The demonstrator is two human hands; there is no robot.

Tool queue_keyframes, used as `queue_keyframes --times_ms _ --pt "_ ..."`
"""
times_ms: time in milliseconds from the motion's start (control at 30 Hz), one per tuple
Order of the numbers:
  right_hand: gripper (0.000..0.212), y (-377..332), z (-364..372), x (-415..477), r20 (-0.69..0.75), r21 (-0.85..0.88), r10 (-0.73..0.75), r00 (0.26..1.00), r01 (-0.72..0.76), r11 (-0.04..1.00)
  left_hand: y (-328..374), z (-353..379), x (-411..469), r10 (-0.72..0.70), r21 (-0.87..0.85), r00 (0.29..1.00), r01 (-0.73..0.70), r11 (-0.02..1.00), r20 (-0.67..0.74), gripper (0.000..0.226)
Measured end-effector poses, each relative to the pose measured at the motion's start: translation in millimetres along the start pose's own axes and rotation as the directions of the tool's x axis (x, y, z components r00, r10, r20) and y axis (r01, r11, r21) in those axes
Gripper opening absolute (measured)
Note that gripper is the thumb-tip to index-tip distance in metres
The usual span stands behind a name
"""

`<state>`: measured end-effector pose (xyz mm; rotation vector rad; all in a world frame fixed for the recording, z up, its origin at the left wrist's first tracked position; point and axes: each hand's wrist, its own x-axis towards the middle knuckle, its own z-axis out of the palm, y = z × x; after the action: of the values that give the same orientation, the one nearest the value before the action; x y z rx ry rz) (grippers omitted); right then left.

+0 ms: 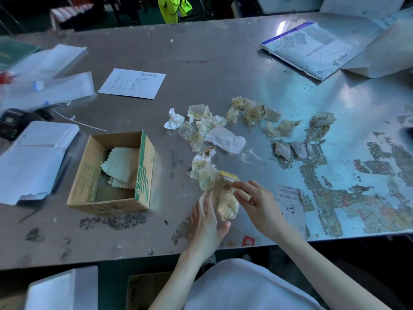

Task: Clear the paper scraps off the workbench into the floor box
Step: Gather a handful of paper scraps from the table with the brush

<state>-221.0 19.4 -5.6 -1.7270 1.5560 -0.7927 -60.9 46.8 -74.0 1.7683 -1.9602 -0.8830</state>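
Right hand [252,198] clamped on yellow brush [232,182], sweeping scrap wad [225,202] toward open left hand [206,222]. Floor box [145,289] probably below workbench [111,242] edge, nearer left hand.

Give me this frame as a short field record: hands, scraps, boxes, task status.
left hand: open, palm cupped beside a gathered wad of scraps near the front edge
right hand: grip on a small yellow-tipped tool, pushing against the wad
loose scraps: crumpled, yellowish and white, spread across the middle of the workbench
box on bench: open, holds zigzag-edged cloths
floor box: partly visible below the front edge
status: most scraps not yet cleared
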Motion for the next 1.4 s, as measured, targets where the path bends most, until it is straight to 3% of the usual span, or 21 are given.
queue_keyframes --times_ms 133,267,567,833,967,1100,1267,1400 --pt "0.015 -4.1 -2.0 -4.4 0.024 0.056 -0.009 1.0 0.008 0.998 0.8 3.3 1.1 -0.037 0.051 0.999 0.038 0.998 -0.023 0.094" --pt "0.016 -5.1 -11.9 -2.5 -0.056 0.11 0.021 0.998 -0.015 0.994 2.4 3.5 2.7 -0.039 0.057 0.999 0.041 0.997 -0.035 0.091" --pt "0.011 -0.6 -34.5 -1.1 -0.224 0.133 0.155 0.962 -0.127 0.983 -1.0 -1.3 5.4 0.065 -0.105 0.994 -0.074 0.992 -0.088 0.087" --pt "0.011 -4.2 -23.4 -6.1 -0.127 0.196 0.17 0.977 -0.143 0.97 -3.4 -11.5 25.7 0.051 0.104 0.999 -0.049 0.993 -0.011 0.093" --pt "0.014 -4.5 -19.3 -5.3 -0.058 0.2 0.149 0.987 -0.134 0.97 -5.0 -14.0 28.9 0.054 0.058 0.998 -0.053 0.997 -0.021 0.089" --pt "0.017 -8.6 -25.0 1.2 -0.139 0.214 0.134 0.981 -0.102 0.972 -7.7 -13.0 27.3 0.084 0.023 0.994 -0.083 0.996 -0.066 0.078" --pt "0.011 -17.1 -34.8 20.1 -0.18 0.243 0.097 0.979 -0.051 0.969 -11.5 -9.5 24.8 0.026 0.074 0.998 -0.022 0.997 -0.058 0.075" --pt "0.017 -20.8 -33.2 44.7 -0.106 0.142 0.017 0.994 -0.002 0.99 -10.8 -8.5 26.4 0.011 0.078 0.999 -0.008 0.997 -0.044 0.076"
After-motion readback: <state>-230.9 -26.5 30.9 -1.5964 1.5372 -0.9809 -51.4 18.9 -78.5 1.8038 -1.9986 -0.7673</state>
